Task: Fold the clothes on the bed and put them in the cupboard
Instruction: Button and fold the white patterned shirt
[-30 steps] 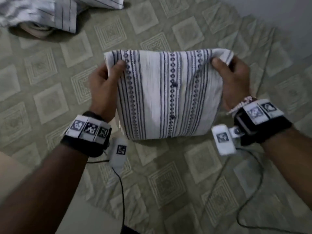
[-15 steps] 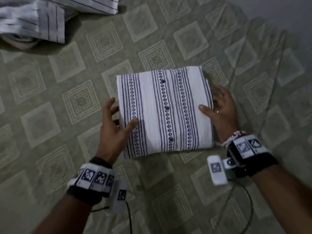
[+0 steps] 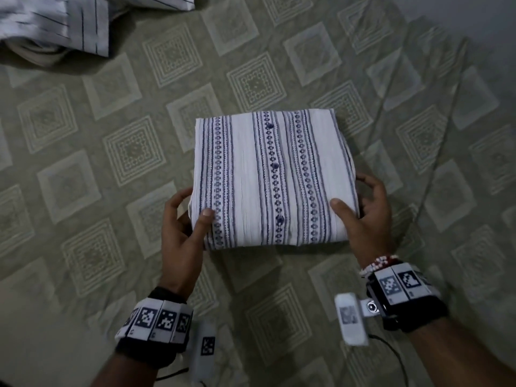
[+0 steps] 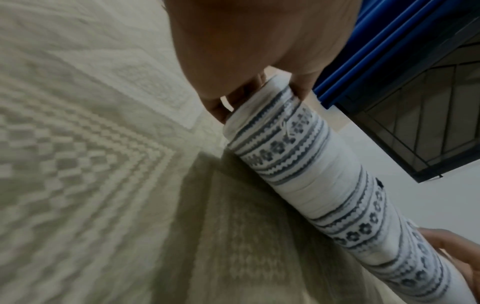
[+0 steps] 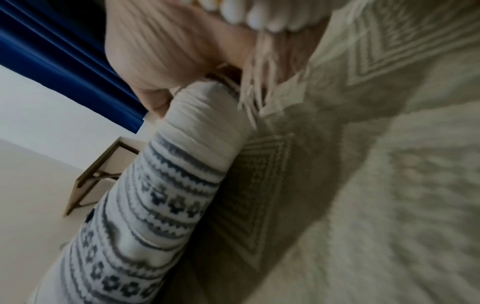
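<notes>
A folded white shirt (image 3: 268, 177) with blue patterned stripes and dark buttons sits in the middle of the bed. My left hand (image 3: 192, 205) grips its near left corner, thumb on top and fingers under the edge. My right hand (image 3: 353, 194) grips the near right side the same way. In the left wrist view the left hand (image 4: 259, 51) pinches the thick folded edge of the shirt (image 4: 311, 185), which casts a shadow on the sheet below. The right wrist view has the right hand (image 5: 161, 51) clamped on the other end of the shirt (image 5: 155, 205).
An olive bed sheet (image 3: 134, 146) with a diamond pattern covers the bed. A heap of white striped clothes (image 3: 55, 26) lies at the far left corner. A pale wall (image 3: 474, 12) borders the far right. A blue curtain (image 4: 376, 47) and a small wooden table (image 5: 98, 176) stand beyond.
The shirt was held up by its top edge, then laid flat on the bed. Both hands slid to its near corners and now grip them, thumbs on top.
</notes>
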